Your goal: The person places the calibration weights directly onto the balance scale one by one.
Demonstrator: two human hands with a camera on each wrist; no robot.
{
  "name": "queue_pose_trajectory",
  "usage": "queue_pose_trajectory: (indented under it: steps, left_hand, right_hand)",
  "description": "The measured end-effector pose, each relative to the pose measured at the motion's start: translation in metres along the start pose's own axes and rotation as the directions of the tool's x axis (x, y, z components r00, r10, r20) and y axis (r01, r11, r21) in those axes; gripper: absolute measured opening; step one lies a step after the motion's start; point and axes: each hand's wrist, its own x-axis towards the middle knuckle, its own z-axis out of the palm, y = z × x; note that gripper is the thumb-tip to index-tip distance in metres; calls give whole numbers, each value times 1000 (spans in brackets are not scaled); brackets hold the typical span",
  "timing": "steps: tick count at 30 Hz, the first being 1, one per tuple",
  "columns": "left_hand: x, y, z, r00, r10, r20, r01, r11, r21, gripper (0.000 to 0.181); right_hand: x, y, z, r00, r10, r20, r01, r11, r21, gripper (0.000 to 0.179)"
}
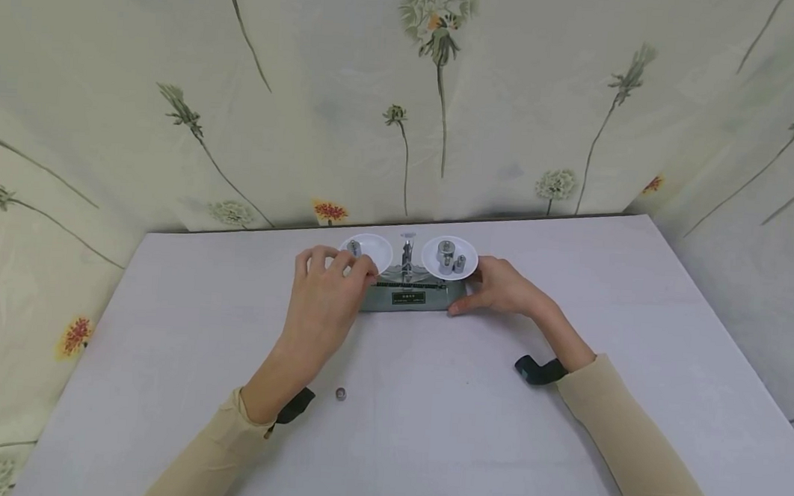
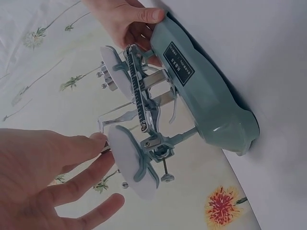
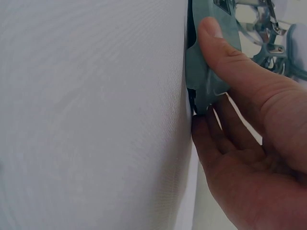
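Observation:
A green balance scale [image 1: 408, 299] stands on the table with two white pans. My left hand [image 1: 327, 297] is over the left pan [image 1: 379, 253], and its thumb and forefinger pinch a small metal weight [image 2: 106, 149], mostly hidden by the fingertips. Another metal weight [image 1: 353, 247] shows on that pan. Several silver weights [image 1: 446, 252] stand on the right pan [image 1: 430, 265]. With its thumb [image 3: 216, 40] on the front and fingers around the end, my right hand [image 1: 499, 287] grips the right end of the scale's base.
A small metal weight [image 1: 341, 394] lies on the white table [image 1: 428, 429], near the left wrist. Dark straps [image 1: 539, 370] are on both wrists. Behind the table's far edge hangs a flowered cloth [image 1: 349, 126].

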Motion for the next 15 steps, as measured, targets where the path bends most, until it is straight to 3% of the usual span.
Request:
queue_pose_trajectory:
  steps: [15]
  left_hand:
    - [6, 1, 5, 999, -36, 23, 36, 999, -33, 11]
  right_hand:
    - [0, 2, -1, 1000, -7, 6, 7, 1000, -1, 87]
